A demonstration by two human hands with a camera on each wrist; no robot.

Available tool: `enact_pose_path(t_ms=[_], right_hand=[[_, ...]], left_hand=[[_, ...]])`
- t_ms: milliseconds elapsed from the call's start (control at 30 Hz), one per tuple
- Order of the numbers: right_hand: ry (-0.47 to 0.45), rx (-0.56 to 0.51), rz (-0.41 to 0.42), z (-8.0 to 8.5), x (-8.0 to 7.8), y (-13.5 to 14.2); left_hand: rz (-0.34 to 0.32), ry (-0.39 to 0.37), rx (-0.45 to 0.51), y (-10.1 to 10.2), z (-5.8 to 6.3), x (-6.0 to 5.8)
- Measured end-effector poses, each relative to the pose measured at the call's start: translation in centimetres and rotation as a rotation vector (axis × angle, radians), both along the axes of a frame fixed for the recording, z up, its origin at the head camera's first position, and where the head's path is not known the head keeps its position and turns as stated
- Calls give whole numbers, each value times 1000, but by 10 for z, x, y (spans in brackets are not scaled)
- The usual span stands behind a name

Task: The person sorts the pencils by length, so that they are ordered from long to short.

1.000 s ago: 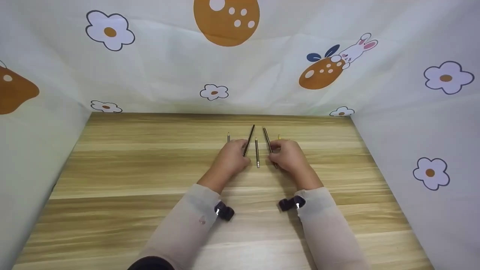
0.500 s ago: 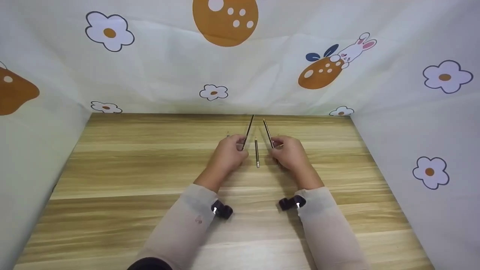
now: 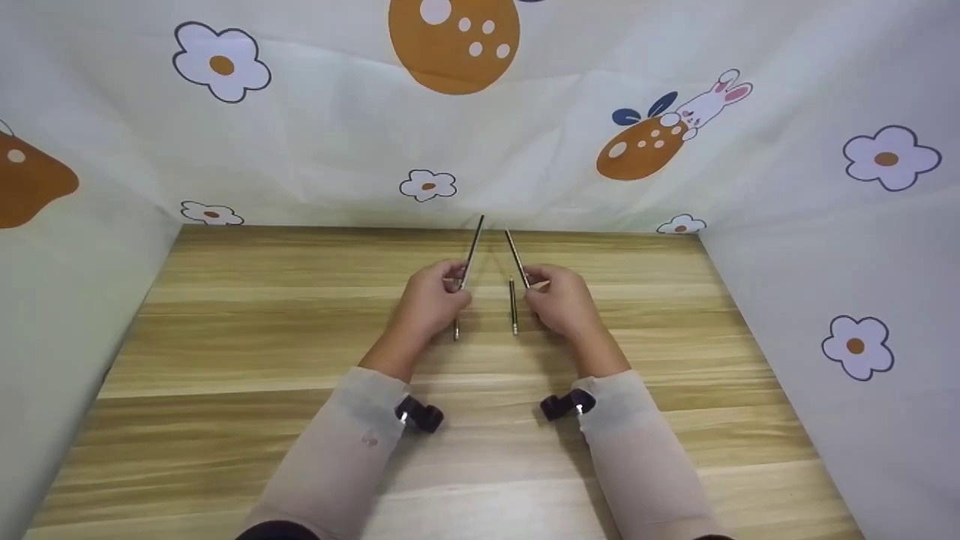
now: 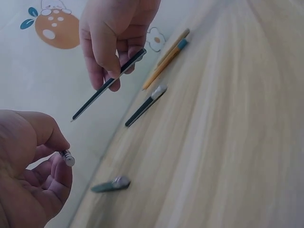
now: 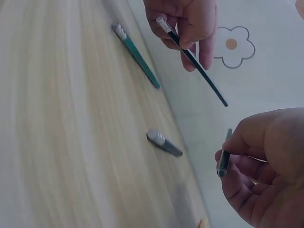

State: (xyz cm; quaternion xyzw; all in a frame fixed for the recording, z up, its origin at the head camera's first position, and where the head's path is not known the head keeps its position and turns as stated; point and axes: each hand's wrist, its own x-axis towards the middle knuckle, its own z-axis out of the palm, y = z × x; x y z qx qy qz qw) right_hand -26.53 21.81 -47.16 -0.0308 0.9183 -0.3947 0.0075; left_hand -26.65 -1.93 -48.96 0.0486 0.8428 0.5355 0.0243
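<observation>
My left hand (image 3: 431, 300) pinches a dark pencil (image 3: 472, 247) between thumb and fingers. In the right wrist view this pencil (image 5: 204, 75) has a silver ferrule and no visible sharpened tip. My right hand (image 3: 562, 300) pinches a second dark pencil (image 3: 516, 255), whose pale point (image 4: 73, 118) shows in the left wrist view. Both are held above the table, slanting so their far ends come near each other without touching. A short dark pencil (image 3: 514, 307) with an eraser lies between my hands. Another pencil (image 3: 456, 328) lies partly hidden beneath my left hand.
Orange-yellow pencils, one with a blue end (image 4: 182, 43), lie on the table beyond the right hand in the left wrist view; my right hand hides them in the head view. A patterned cloth wall (image 3: 322, 150) rises at the table's (image 3: 285, 420) back edge and sides.
Both hands have lifted their pencils and moved away from me, then leftward. The pencil beneath my left hand now shows its eraser end. The middle pencil has stayed put.
</observation>
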Motion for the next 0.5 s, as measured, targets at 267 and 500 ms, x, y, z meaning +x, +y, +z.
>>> enact_pose_path(t_ms=[267, 500], right_hand=[[-19, -73, 22, 2, -2, -39], [-31, -167, 56, -1, -4, -70]], left_hand=[[53, -10, -23, -35, 2, 2], [88, -23, -23, -65, 2, 4]])
